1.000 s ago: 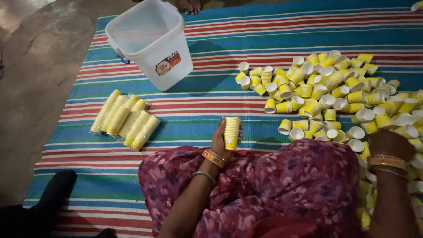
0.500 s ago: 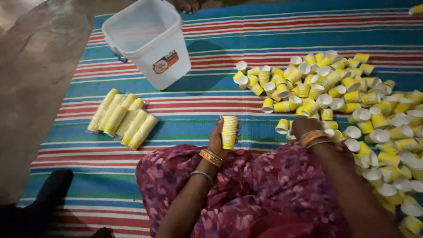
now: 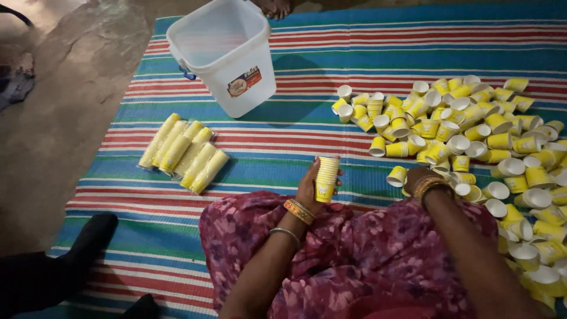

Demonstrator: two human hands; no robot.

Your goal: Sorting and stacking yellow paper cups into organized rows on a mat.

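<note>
Striped floor mat (image 3: 331, 53) is carrying everything in the head view. Left hand (image 3: 310, 186) is gripping an upright stack of yellow cups (image 3: 326, 179) near the mat's front edge. Right hand (image 3: 416, 177) is reaching into the loose cup pile (image 3: 472, 136) at the right edge; its grip is not discernible. White bucket (image 3: 227, 56) is standing at the far edge, and sleeved cup stacks (image 3: 183, 152) are lying toward the left edge.

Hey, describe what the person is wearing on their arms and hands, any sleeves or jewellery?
Both forearms are bare, no sleeves showing. The left hand has gold bangles with orange at the wrist and a thin silvery bangle further up the forearm. The right hand has a stack of gold and dark bangles at the wrist. No gloves.
</note>
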